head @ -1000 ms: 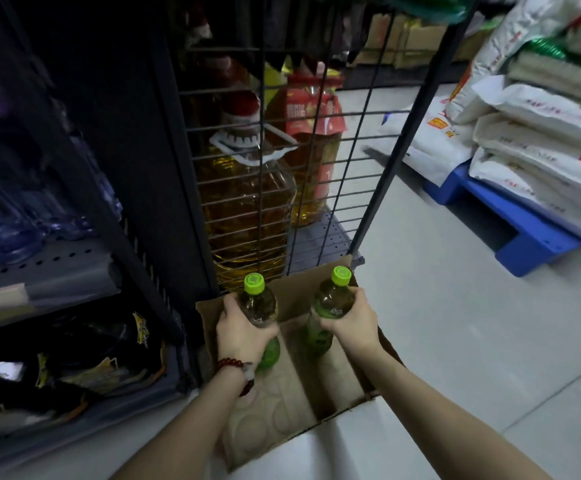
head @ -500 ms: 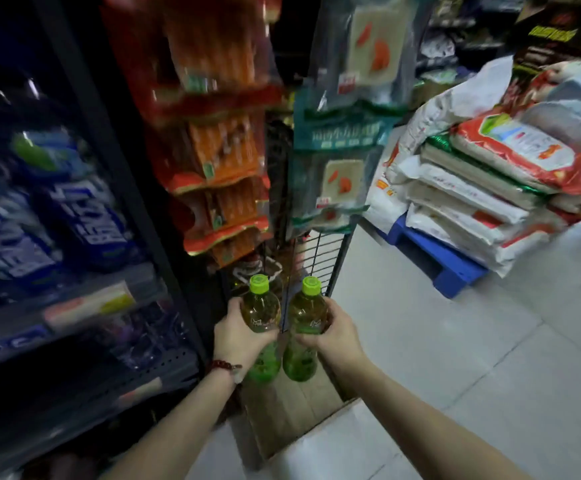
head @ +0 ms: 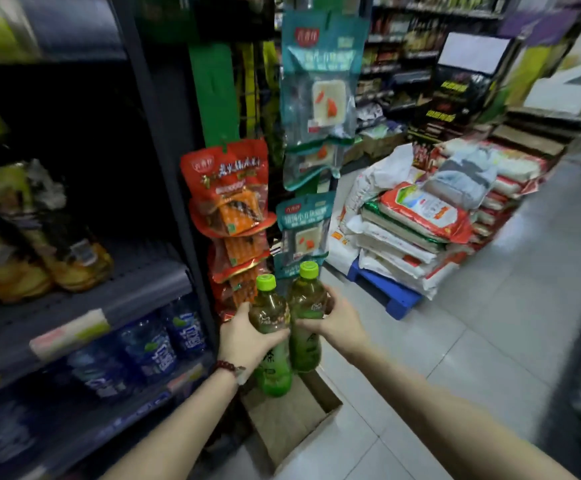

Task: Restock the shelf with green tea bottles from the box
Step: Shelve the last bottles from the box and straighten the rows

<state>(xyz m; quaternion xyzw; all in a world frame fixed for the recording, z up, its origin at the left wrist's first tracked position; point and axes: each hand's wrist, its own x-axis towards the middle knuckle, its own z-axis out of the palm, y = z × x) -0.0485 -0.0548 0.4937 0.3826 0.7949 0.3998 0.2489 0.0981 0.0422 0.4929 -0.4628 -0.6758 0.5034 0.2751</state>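
Observation:
My left hand (head: 244, 336) grips one green tea bottle (head: 271, 368) with a lime cap. In my right hand (head: 337, 322) is a second green tea bottle (head: 305, 306), held upright and touching the first. Both bottles hang above the open cardboard box (head: 292, 420) on the floor, whose inside looks bare from here. The dark shelf unit (head: 136, 282) stands to the left, with yellow bottles on one level and blue-labelled water bottles below.
Red snack packs (head: 228, 195) and teal packs (head: 317, 95) hang on a rack just behind the bottles. Stacked rice sacks (head: 417, 220) sit on a blue pallet (head: 386, 292) to the right. Grey tiled floor (head: 472, 341) stretches right of the box.
Both hands have lifted the two bottles out of the box and upward. My view has risen from the floor and oil jugs to the hanging packs and shelves.

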